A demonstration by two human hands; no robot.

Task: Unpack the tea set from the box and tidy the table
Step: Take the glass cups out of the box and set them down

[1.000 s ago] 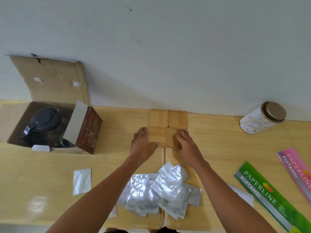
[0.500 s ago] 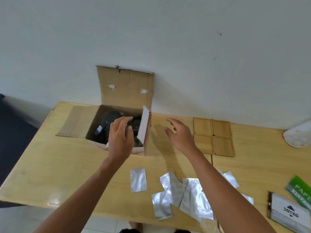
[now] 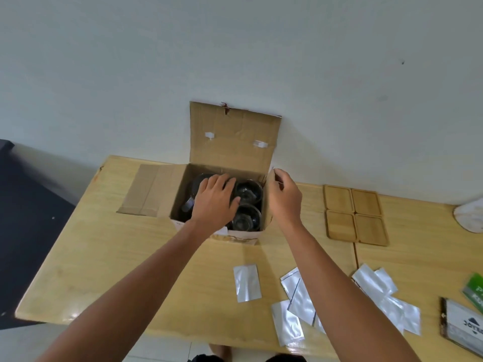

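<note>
Your left fingers [image 3: 222, 182] spread loosely over the dark teapot [image 3: 201, 178] inside the box [image 3: 217, 231] on the table [image 3: 104, 244], while your right hand [image 3: 283, 197] pinches the side flap [image 3: 269, 178] clear, apparently for access.

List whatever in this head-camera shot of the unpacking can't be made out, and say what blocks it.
- Dark item in the box, head view: the left hand covers it, so its grip is unclear.
- Right hand fingertips: curled at the box's right flap; grip unclear.
- White object: cut off by the right edge.
- Green packet and framed card: cut by the same edge, print unreadable.
- Glass cups: shadowed, number uncertain.
</note>
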